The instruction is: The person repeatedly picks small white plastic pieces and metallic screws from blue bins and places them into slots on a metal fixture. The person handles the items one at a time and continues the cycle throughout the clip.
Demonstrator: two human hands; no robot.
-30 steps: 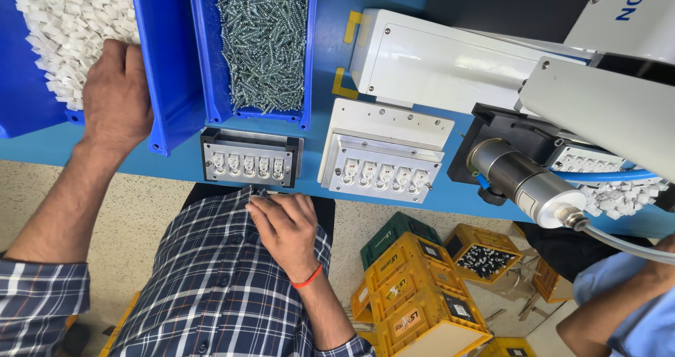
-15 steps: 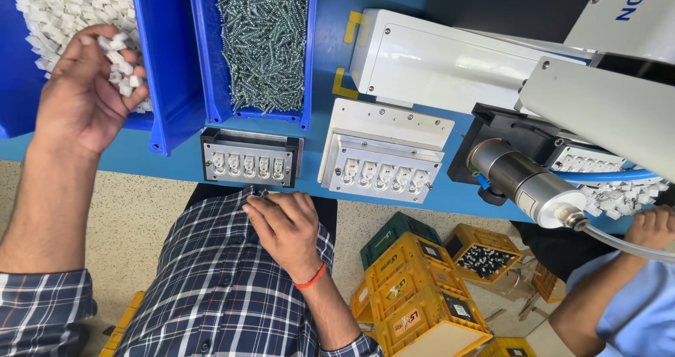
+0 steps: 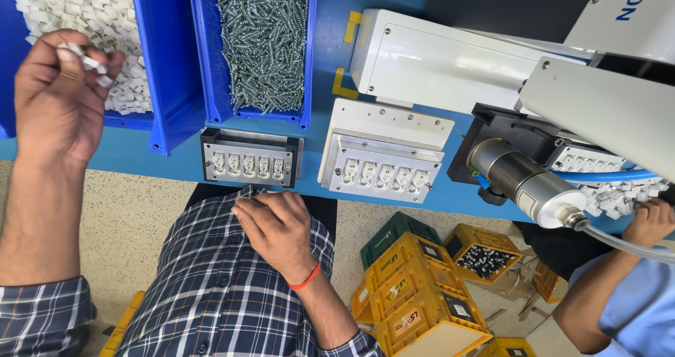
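**Left hand lifting out of the bin with parts**

I'm seeing the left hand (image 3: 60,97) now raised over the left blue bin (image 3: 165,83), fingers pinching a few small white plastic parts (image 3: 88,61); a second ago it was buried in the pile. Right hand (image 3: 278,230) staying put, curled loosely at the blue bench's near edge below the dark fixture (image 3: 251,158), grip contents unclear.

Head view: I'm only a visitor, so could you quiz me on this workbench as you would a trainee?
1. True or false: the left hand holds white pieces.
2. What fills the blue bin just right of the bin of white pieces? A) screws B) springs C) washers
3. Fill in: the right hand wears a ___ wristband.
Key: 1 true; 2 A; 3 red.
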